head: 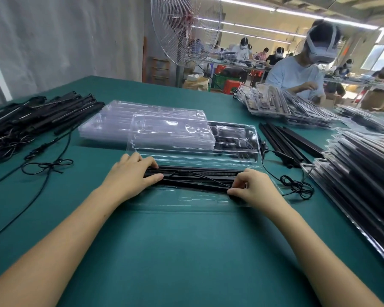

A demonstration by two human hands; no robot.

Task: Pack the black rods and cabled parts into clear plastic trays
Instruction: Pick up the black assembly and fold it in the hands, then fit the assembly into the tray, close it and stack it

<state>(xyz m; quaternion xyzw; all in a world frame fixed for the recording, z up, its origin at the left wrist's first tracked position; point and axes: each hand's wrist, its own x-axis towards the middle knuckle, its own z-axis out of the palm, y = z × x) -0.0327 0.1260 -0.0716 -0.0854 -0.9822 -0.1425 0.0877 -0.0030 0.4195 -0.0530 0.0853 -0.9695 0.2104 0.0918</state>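
Head view: an open clear tray (pixel 186 201) lies on the green counter (pixel 186 258), with both hands on it.
Left grip: the left hand (pixel 129 173) holds the left end of the black rods (pixel 193 176) between fingers and thumb.
Right grip: the right hand (pixel 251 187) pinches their right end, fingers curled tight.
Done: the rods sit along the tray's far channel; packed trays (pixel 364 173) are stacked on the right.
Left: the cable (pixel 297 187) trails over the right rim, the lid (pixel 186 138) is up, and the cabled parts (pixel 31 122) and loose rods (pixel 286 140) wait.
Room: empty trays (pixel 111 125) sit just behind the lid and the packed stack crowds the right, so the freest side is toward the person.
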